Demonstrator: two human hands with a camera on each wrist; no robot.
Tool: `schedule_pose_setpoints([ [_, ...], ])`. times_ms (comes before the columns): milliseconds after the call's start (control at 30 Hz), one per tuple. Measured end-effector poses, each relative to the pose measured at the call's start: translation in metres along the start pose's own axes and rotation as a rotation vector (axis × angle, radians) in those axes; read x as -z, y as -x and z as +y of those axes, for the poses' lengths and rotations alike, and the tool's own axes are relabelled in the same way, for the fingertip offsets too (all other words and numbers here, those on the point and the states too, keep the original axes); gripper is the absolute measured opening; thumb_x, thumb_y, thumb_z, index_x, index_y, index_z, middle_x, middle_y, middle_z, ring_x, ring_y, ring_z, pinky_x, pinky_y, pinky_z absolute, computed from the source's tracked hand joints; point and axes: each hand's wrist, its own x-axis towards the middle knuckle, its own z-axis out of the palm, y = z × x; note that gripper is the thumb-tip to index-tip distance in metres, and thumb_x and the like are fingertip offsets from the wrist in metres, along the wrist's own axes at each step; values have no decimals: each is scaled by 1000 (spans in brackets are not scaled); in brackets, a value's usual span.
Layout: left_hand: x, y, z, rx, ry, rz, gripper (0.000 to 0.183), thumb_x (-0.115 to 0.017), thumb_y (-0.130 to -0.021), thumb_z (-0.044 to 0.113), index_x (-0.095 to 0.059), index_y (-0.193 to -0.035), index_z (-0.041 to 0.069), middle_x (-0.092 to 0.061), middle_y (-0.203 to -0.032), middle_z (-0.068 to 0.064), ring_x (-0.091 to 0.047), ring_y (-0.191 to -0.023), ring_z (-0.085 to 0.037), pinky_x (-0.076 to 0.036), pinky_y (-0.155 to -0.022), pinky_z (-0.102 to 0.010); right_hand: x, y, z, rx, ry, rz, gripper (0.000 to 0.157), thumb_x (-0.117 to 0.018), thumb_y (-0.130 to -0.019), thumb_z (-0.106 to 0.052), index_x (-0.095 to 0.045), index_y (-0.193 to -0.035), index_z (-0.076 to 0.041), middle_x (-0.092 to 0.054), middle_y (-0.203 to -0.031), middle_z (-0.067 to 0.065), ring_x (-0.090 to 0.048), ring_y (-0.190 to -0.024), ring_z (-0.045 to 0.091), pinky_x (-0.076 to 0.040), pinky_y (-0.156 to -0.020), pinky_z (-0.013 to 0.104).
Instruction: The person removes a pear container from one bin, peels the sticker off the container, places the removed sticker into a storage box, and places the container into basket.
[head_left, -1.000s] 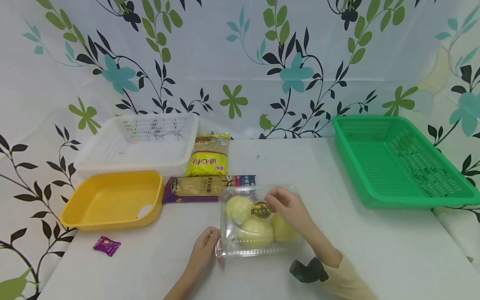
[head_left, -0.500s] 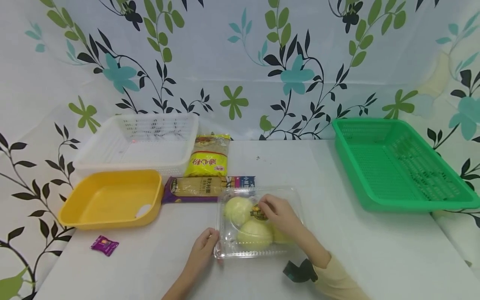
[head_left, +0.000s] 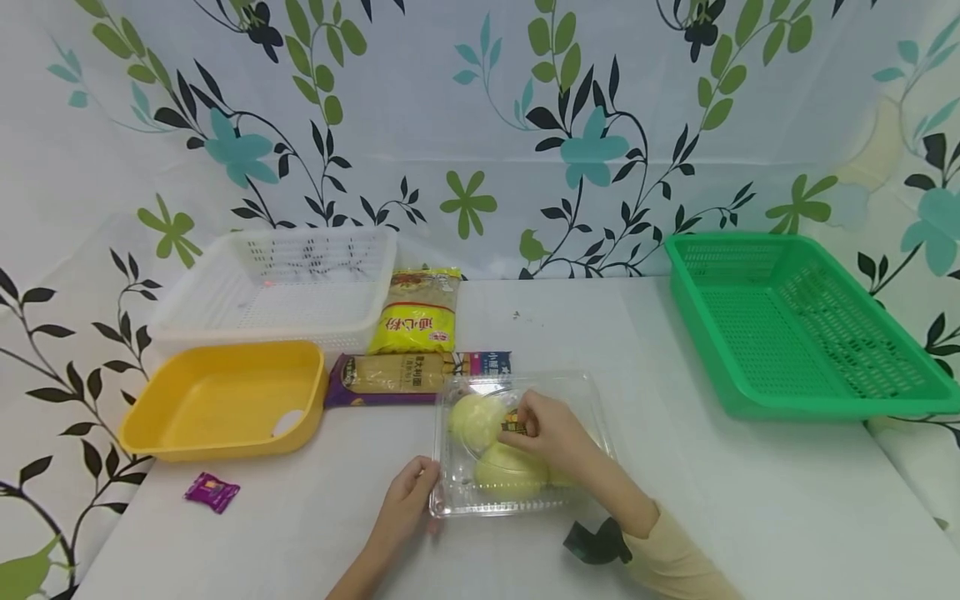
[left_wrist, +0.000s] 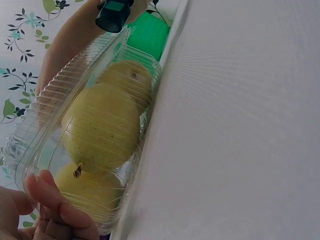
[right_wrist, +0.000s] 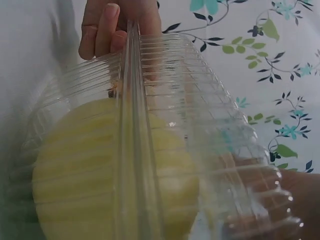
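Observation:
A clear plastic clamshell box (head_left: 480, 498) of yellow-green pears (left_wrist: 102, 125) lies on the white table. Its lid is down, with a dark and gold sticker (head_left: 514, 422) on top. My left hand (head_left: 408, 492) grips the box's left edge, thumb above the rim and fingers below; in the right wrist view this hand (right_wrist: 120, 27) shows at the far end of the rim. Over the lid, my right hand (head_left: 551, 433) pinches at the sticker with thumb and curled index finger, covering its right part. In the right wrist view the right hand is mostly hidden behind the plastic.
Behind the box lie a purple pasta pack (head_left: 405, 377) and a yellow macaroni bag (head_left: 416, 321). A yellow tray (head_left: 225, 446) and white basket (head_left: 225, 329) stand left, a green basket (head_left: 750, 398) right. A small purple packet (head_left: 213, 492) lies front left.
My right hand has come down and left from beside the sticker onto it, and the index finger has curled with the thumb reaching below. The left hand and box have stayed in place.

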Motion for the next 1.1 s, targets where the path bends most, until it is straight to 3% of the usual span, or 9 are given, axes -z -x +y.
schedule_pose_setpoints([
  [100, 0, -1, 0, 29, 14, -16, 23, -37, -98, 16, -47, -92, -4, -48, -55, -2, -41, -38, -11, -34, -39, -19, -1, -1, -1, -12, 33, -8, 32, -73, -75, -26, -45, -75, -9, -40, -58, -4, -37, -54, 9, -34, -47, 22],
  [400, 0, -2, -1, 68, -12, 12, 26, -39, -97, 22, -47, -93, -1, -46, -54, -3, -41, -40, -11, -34, -41, -19, -1, -3, -5, -42, 88, -10, 34, -72, -74, -32, -45, -69, -12, -41, -58, -4, -38, -54, 9, -34, -47, 22],
  [767, -2, -1, -1, 13, -28, 13, 29, -40, -97, 25, -46, -93, -4, -47, -57, -3, -43, -43, -11, -38, -42, -20, -3, -5, -6, -48, 102, 45, 31, -68, -79, -31, -45, -67, -13, -42, -56, -5, -38, -53, 10, -35, -47, 23],
  [1100, 0, -3, -1, 43, -57, 7, 24, -38, -97, 18, -48, -93, -4, -48, -56, -3, -46, -45, -11, -40, -44, -21, -9, -4, -2, 20, 171, 103, 31, -72, -75, -21, -45, -65, -12, -39, -55, -7, -36, -52, 9, -33, -46, 22],
])
